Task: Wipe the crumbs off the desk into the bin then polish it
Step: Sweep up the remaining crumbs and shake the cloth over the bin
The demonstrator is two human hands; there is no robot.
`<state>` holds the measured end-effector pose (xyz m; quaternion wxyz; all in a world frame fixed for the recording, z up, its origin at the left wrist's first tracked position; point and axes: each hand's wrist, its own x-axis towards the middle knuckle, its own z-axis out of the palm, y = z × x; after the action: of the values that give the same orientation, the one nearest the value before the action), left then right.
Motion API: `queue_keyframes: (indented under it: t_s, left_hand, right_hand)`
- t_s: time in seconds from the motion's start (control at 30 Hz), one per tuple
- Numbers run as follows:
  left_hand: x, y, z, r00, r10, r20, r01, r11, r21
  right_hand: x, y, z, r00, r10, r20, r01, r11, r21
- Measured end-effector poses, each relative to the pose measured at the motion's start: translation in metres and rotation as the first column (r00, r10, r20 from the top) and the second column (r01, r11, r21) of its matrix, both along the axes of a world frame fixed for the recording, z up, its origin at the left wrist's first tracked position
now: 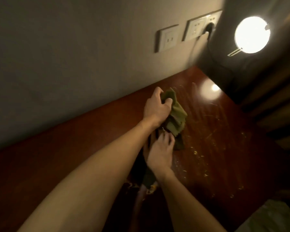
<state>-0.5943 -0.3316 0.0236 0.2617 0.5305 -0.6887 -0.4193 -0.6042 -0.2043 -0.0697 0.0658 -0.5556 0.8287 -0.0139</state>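
Nearest, right hand [159,154] pinching the low corner of the cloth [177,114]; beyond, left hand [156,108] bunching its top. Best refolded flat, then swept over crumbs [206,158] scattered right on the desk [74,148]. Bin unseen.

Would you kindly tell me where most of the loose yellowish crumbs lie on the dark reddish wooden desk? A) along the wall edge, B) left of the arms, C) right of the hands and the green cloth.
C: the yellowish crumbs are scattered on the dark reddish wooden desk to the right of the green cloth and both hands.
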Motion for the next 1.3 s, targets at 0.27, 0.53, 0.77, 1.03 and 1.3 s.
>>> queue_keyframes:
  t_s: [0.27,0.53,0.77,1.03,1.3]
  left_hand:
    - [0.236,0.001,-0.018,0.844,0.067,0.532,-0.08,0.997,0.001]
    - [0.28,0.032,-0.022,0.726,0.175,0.665,0.092,0.934,-0.345]
    - [0.161,0.016,-0.052,0.783,-0.217,0.582,0.322,0.943,-0.082]
    - [0.094,-0.025,-0.09,0.75,0.056,0.659,0.174,0.945,-0.279]
    - [0.076,-0.047,-0.104,0.794,0.03,0.607,0.225,0.914,-0.339]
  right_hand:
    - [0.014,0.004,-0.001,0.972,0.067,0.225,0.004,0.954,-0.299]
    - [0.034,0.017,0.005,0.978,0.208,0.022,-0.209,0.976,0.061]
    - [0.027,-0.038,0.005,0.994,0.104,0.041,-0.108,0.99,0.094]
    - [-0.044,-0.116,0.0,0.995,-0.087,0.052,0.08,0.99,0.116]
    - [-0.03,-0.087,0.003,0.997,0.008,0.071,-0.014,0.995,0.094]
